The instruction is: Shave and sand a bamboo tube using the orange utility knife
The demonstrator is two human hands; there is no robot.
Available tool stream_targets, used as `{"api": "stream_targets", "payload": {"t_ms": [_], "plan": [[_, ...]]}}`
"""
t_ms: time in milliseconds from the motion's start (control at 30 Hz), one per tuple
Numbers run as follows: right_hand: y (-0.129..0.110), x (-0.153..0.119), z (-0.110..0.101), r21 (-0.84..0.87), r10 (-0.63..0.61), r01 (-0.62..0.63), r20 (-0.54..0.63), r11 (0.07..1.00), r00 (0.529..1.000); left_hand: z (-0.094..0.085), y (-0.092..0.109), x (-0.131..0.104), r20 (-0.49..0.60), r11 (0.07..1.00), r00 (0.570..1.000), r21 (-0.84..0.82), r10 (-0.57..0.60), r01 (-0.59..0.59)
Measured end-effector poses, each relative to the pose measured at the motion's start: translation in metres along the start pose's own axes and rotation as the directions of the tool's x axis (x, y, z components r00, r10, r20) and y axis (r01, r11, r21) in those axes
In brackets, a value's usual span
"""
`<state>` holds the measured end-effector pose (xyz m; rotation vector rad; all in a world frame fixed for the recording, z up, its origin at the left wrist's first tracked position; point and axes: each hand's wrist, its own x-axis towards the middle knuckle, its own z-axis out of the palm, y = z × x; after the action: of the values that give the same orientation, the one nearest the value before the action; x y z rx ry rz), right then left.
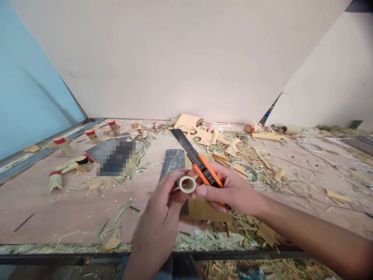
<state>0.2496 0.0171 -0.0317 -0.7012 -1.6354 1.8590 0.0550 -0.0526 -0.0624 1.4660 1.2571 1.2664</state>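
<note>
My left hand grips a short hollow bamboo tube, its open end facing the camera. An orange and black utility knife lies in my right hand, its long dark blade extended up and to the left, past the tube. The fingers of my right hand are close to the tube's right side; whether they touch it is hard to tell. Beneath the hands are a dark flat slab and a brown sheet, both partly hidden by them.
Bamboo pieces with red ends stand and lie at the left of the wooden table. Shavings and cut yellow scraps litter it. A white tape ring lies right of the hands. A pale wall rises behind.
</note>
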Motion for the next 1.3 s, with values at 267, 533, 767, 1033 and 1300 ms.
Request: {"api": "stream_targets", "payload": {"t_ms": [267, 533, 767, 1033, 1300], "plan": [[0.000, 0.001, 0.000, 0.014, -0.011, 0.010, 0.034, 1.000, 0.999, -0.002, 0.002, -0.006, 0.034, 0.999, 0.999, -0.033, -0.012, 0.013], [0.003, 0.002, 0.001, 0.020, 0.004, -0.005, 0.053, 1.000, 0.999, -0.004, 0.011, -0.010, 0.024, 0.994, 0.994, -0.036, -0.104, 0.105], [0.006, 0.001, -0.001, -0.004, 0.014, -0.014, 0.038, 1.000, 0.999, -0.004, 0.026, -0.015, 0.051, 0.986, 0.987, -0.056, -0.151, 0.154], [0.003, 0.001, 0.000, -0.064, 0.036, -0.033, 0.045, 0.997, 0.998, -0.004, 0.011, -0.011, 0.075, 0.988, 0.990, -0.087, -0.121, 0.127], [0.002, 0.006, -0.019, -0.857, -0.305, -0.031, -0.217, 0.514, 0.927, 0.001, 0.017, -0.005, -0.035, 0.922, 0.962, -0.297, -0.272, 0.250]]}}
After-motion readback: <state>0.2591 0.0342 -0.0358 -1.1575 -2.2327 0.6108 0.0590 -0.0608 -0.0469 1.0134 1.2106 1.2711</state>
